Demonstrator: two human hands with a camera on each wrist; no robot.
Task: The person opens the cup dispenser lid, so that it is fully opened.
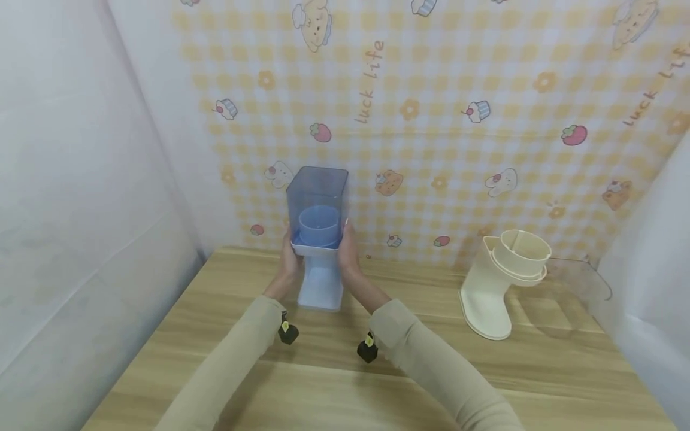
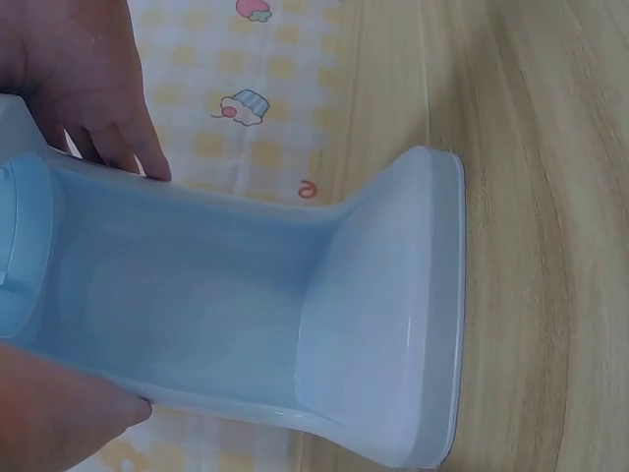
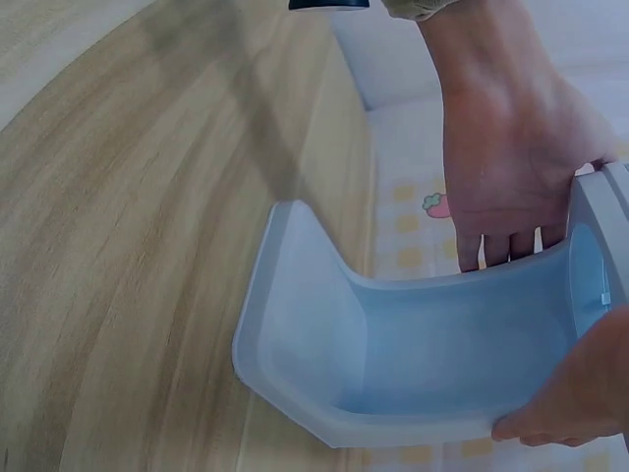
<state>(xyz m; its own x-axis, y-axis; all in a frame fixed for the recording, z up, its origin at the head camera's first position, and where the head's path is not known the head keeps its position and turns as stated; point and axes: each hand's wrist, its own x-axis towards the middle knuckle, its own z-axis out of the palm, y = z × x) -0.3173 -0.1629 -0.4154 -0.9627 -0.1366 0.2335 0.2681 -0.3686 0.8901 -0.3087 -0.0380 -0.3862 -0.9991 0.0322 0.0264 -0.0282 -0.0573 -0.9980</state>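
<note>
- The blue dispenser [image 1: 321, 280] is upright over the table [image 1: 312, 389]; whether its base touches the wood I cannot tell.
- A see-through bin [image 1: 317, 190] sits on top of the blue dispenser, around its round blue collar [image 1: 319, 226].
- The left hand [image 1: 290, 258] grips the blue dispenser's left side, fingers partly closed around it.
- The right hand [image 1: 349, 251] grips the blue dispenser's right side likewise.
- A cream dispenser stand [image 1: 485, 299] is well apart, right of the blue dispenser.
- Patterned cloth [image 1: 409, 146] hangs behind the blue dispenser.
</note>
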